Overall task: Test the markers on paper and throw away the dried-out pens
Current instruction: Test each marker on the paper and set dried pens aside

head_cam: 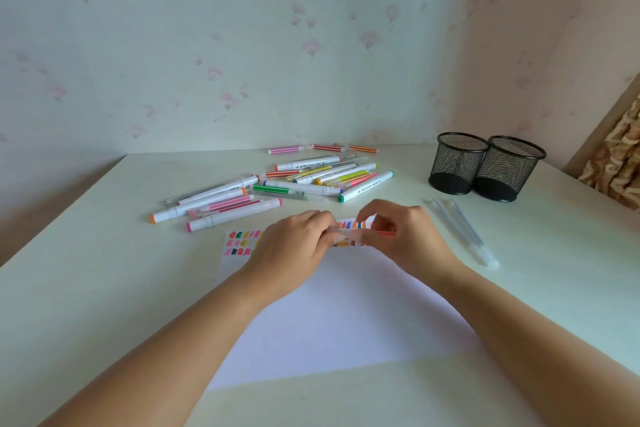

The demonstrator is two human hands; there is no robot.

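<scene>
Markers (263, 189) lie heaped left of centre. The left hand (294, 246) and right hand (407, 236) each pinch an end of one pen (349, 235) just above the swatches (239, 243) on the paper (346, 315), perhaps uncapping it. A sudden jerk could streak ink across them, or knock the clear pens (460, 229) beside the cups (505, 170).

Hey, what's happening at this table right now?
A person holds an orange marker between both hands, the left hand and right hand gripping it just above a white paper. The paper already carries rows of colour swatches. A pile of markers lies behind it, with two clear pens and two black mesh cups to the right.
</scene>
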